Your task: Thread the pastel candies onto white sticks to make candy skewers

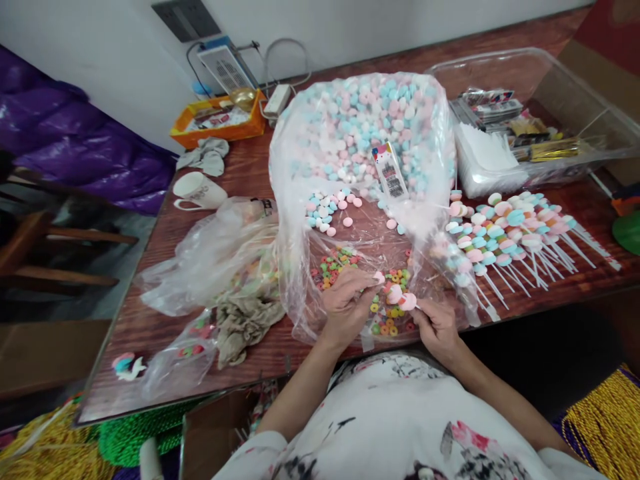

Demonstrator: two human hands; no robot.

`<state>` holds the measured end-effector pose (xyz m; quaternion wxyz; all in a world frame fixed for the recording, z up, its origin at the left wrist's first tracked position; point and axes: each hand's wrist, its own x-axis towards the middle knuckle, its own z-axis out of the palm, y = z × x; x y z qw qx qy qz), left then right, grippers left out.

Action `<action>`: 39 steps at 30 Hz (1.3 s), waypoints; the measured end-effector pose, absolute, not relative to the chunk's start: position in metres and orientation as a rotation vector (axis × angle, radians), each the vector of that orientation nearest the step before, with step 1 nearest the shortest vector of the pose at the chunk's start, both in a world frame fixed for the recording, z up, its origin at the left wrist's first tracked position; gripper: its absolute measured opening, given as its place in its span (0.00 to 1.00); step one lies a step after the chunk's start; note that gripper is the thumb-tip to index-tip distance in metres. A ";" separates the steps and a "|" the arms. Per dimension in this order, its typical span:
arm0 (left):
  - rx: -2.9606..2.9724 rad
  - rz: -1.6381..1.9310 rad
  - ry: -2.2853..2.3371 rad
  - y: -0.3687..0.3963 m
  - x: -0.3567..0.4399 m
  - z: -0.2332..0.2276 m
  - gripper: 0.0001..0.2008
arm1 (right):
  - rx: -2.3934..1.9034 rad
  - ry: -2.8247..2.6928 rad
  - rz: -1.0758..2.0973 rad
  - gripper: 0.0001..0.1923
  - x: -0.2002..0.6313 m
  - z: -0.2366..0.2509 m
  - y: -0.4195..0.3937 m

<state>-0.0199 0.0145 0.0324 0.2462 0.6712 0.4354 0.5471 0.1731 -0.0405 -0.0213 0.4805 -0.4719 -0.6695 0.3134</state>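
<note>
My left hand (345, 303) pinches a small pink candy at its fingertips, over a scatter of colourful ring candies (385, 320). My right hand (436, 325) grips a white stick with pink round candies (401, 297) threaded on its tip, held between the two hands. Both hands hover over the mouth of a big clear plastic bag (300, 200) full of pink, blue and white round candies (370, 120). A small printed packet (390, 172) lies inside the bag.
Several finished candy sticks (510, 233) lie in a row to the right. A clear bin (540, 113) holds packets and sticks. On the left sit crumpled plastic bags (215, 260), a tipped white cup (197, 191), an orange tray (220, 120) and a cloth (240, 320).
</note>
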 end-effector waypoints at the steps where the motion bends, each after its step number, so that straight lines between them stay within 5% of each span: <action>1: 1.884 1.481 1.185 0.016 -0.019 0.032 0.05 | -1.152 -1.624 0.761 0.10 0.173 -0.020 -0.040; 13: 2.257 1.400 1.112 0.017 -0.005 0.023 0.12 | -1.166 -1.538 0.697 0.09 0.175 -0.019 -0.040; 30: 2.228 1.405 1.123 0.022 0.007 0.010 0.11 | -1.066 -1.635 0.706 0.13 0.164 -0.014 -0.042; 39: 1.502 1.469 1.151 0.013 -0.001 0.025 0.22 | -1.138 -1.573 0.662 0.11 0.174 -0.018 -0.038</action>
